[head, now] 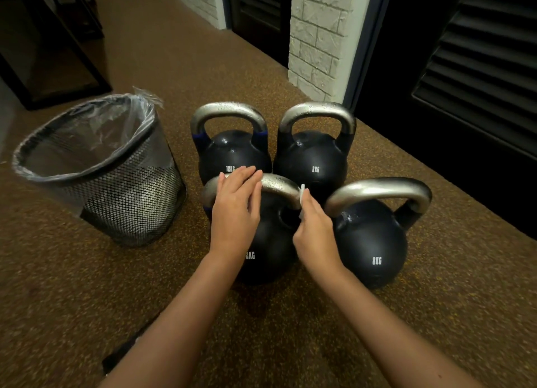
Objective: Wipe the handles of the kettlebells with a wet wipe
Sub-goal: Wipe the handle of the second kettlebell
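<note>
Far left there's one black wire-mesh bin (98, 169) with a clear plastic liner. Next to it, four black round kettlebells with silver metal handles sit in two rows on the brown speckled floor (319, 323). The left hand (236, 201) rests flat, fingers together, on the front-left kettlebell's handle (279, 184). The right hand (315, 227) pinches a small white wet wipe (302, 194) against that handle's right end.

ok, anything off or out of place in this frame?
Nothing damaged or tipped. All four kettlebells stand upright; droplets bead on the back handles. The mesh bin stands upright, liner in place. A dark flat object lies on the floor, unidentifiable.
</note>
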A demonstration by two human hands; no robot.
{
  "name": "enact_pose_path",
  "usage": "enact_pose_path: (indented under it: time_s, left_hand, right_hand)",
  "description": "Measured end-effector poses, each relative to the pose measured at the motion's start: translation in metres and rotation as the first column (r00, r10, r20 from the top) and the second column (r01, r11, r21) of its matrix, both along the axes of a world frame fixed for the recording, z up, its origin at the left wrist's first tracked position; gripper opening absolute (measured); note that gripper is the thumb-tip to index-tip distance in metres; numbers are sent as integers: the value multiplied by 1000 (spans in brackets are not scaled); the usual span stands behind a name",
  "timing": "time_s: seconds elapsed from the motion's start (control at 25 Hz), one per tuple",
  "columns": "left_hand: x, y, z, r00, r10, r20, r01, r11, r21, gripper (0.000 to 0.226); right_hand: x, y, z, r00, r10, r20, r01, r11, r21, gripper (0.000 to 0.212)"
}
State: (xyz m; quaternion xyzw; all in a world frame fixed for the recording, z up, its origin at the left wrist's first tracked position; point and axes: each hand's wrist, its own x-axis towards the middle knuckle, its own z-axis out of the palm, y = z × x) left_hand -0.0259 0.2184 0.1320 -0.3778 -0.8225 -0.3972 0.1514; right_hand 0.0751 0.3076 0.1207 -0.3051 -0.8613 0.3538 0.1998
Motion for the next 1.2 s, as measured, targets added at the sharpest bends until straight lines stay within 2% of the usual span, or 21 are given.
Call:
enact_pose_path:
  time_s: [0.12, 0.28, 0.44, 0.56, 0.64, 0.8, 0.92, 1.04, 1.12, 1.2]
  left_hand:
    - [-2, 1, -2, 1000, -1, -13, 1, 1000, 16, 26]
    - [-1, 1, -4, 1000, 5, -15, -5, 1000, 17, 25]
    - [-2, 2, -3, 1000, -1, -18, 1, 1000, 13, 26]
    - [-2, 1, -5, 1000, 4, -22, -4, 1000, 20, 27]
    - [-1, 1, -5, 1000, -2, -21, 3, 1000, 27, 31]
    - [-1, 2, -5, 1000, -1, -27, 3, 999, 38, 33]
    - [-2, 2, -7, 1000, 2, -25, -1, 999, 40, 33]
    - [-1, 2, -6, 1000, 2, -23, -1, 1000, 29, 33]
    - [-2, 2, -6, 1000, 4, -23, -3, 999, 32, 32]
    - [-2, 3, -6, 1000, 12, -26, -11, 999, 33, 32]
  right_hand:
    - [-19, 28, 19, 984, 19, 174, -22, 1000, 16, 48]
    - [-19, 33, 28, 975, 133, 179, -155, 981, 114, 48]
    - [-34, 45, 45, 941, 139, 309, -145, 989, -5, 38]
    - [-37, 41, 50, 945, 211, 249, -232, 971, 60, 40]
    - [-24, 36, 42, 957, 201, 209, -223, 971, 84, 43]
    - [-35, 45, 48, 935, 165, 316, -182, 983, 25, 36]
    - [-35, 35, 44, 952, 205, 229, -237, 964, 120, 44]
    - [-15, 25, 22, 980, 160, 121, -174, 978, 116, 59]
    - [-20, 30, 22, 983, 91, 157, -104, 991, 79, 57]
    - [-26, 28, 25, 985, 85, 151, -101, 990, 101, 57]
